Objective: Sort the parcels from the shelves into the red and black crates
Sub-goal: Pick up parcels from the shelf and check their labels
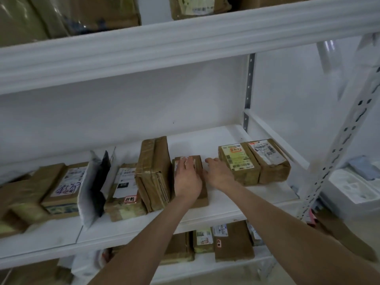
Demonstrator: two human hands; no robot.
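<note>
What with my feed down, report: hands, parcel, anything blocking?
Left hand flat on small brown parcel, right hand open beside it. Parcel lying on shelf. Tall taped parcel close on its left.

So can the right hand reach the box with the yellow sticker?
Probably yes. The right hand is over the white shelf, right next to the box with the yellow sticker, and nothing stands between them.
</note>
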